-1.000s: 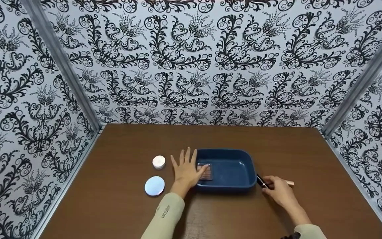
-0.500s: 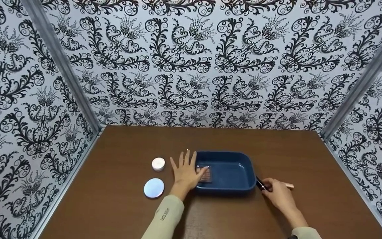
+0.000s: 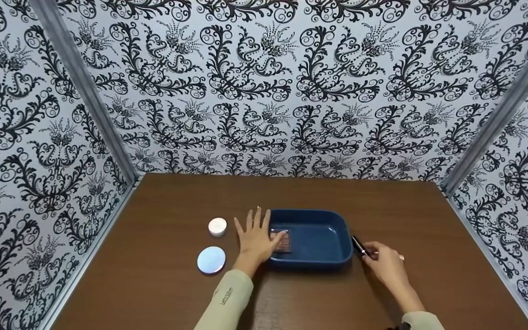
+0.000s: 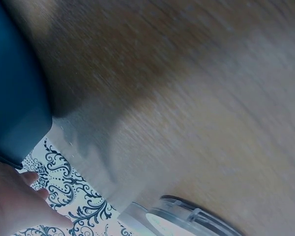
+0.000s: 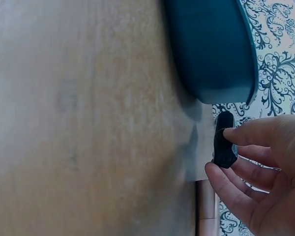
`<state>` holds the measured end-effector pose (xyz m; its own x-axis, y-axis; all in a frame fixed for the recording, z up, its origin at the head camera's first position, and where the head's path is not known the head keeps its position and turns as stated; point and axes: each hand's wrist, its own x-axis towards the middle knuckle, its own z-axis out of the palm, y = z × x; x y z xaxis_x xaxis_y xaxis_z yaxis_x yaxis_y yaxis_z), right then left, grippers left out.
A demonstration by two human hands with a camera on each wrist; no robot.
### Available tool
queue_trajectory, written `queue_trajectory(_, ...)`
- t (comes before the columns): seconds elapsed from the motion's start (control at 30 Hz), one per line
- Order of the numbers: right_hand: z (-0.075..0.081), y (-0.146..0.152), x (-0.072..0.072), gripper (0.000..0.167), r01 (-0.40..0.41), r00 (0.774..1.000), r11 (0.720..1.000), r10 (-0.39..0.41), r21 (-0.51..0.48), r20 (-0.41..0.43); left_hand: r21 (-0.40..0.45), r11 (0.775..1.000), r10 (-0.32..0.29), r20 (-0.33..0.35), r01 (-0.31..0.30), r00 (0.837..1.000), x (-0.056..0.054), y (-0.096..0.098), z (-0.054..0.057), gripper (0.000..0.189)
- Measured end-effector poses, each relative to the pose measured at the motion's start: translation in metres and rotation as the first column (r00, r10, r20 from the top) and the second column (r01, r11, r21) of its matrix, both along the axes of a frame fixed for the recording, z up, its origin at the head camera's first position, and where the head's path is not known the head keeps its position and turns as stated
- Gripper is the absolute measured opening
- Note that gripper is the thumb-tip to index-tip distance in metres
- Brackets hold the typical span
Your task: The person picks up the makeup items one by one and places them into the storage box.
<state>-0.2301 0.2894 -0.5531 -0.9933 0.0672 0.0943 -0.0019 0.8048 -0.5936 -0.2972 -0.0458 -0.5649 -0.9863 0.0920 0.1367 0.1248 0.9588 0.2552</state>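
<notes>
My left hand (image 3: 255, 240) lies with fingers spread at the left rim of a blue rectangular dish (image 3: 314, 264), its thumb reaching over that rim. Under the thumb, a brown eyeshadow palette (image 3: 284, 243) sits inside the dish, partly covered. Right of the dish, my right hand (image 3: 387, 263) pinches a black cosmetic tube (image 3: 360, 246) with a silver band, one end pointing at the dish's right wall. In the right wrist view, thumb and fingers hold this black tube (image 5: 225, 140) beside the dish's corner. A rose-gold tube (image 5: 206, 206) lies below the hand, mostly hidden in the head view.
Left of my left hand are a small white round jar (image 3: 217, 227) and, closer to me, a flat round pale-blue disc (image 3: 211, 260). All this is on a brown wooden table (image 3: 172, 197) enclosed by patterned walls (image 3: 268, 91) with grey corner posts.
The black tube has shifted slightly in my right hand's grip, its tip rising beside the dish. The rose-gold tube is more covered by that hand. My left hand stays in place.
</notes>
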Motion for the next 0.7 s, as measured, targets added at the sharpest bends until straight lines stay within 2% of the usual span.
queue_trajectory(0.23,0.012,0.000,-0.003,0.030,0.016,1.000,1.000,-0.016,0.015,-0.011,-0.005,1.000,-0.001,-0.023,0.001,1.000,0.000,0.000,-0.001,0.085)
queue_trajectory(0.5,0.028,-0.002,-0.009,0.031,0.005,1.000,1.000,-0.004,0.029,-0.025,-0.007,1.000,0.002,-0.001,-0.002,1.000,-0.001,0.000,-0.002,0.087)
queue_trajectory(0.7,0.037,-0.010,-0.014,0.031,0.003,0.998,1.000,-0.001,0.031,-0.062,-0.016,1.000,0.003,-0.009,-0.003,1.000,-0.001,0.000,-0.002,0.087)
